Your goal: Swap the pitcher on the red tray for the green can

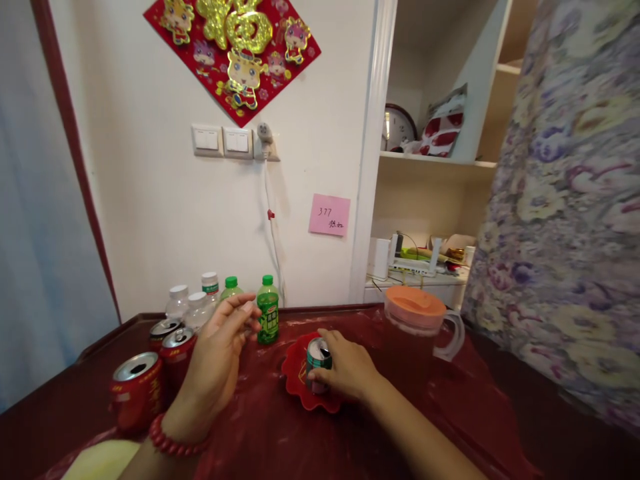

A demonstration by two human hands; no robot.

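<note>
My right hand (347, 367) is closed around a small opened drink can (316, 360), grey-green with a dark band. The can stands upright on a red scalloped plate (295, 393). With a red bead bracelet on its wrist, my left hand (220, 347) is raised over the table, fingers loosely bent and nothing seen in them. Its fingertips overlap the edge of a green-capped bottle (269, 320) in the view; I cannot tell whether they touch it. A second green-capped bottle (231, 287) is partly hidden behind that hand.
Several red cans (137, 393) and clear white-capped bottles (179, 301) stand at the left. A pitcher (415, 333) with an orange lid is at the right. Something pale yellow (103, 460) lies front left. The dark red table (270, 433) meets the wall behind; a floral curtain (560, 233) hangs right.
</note>
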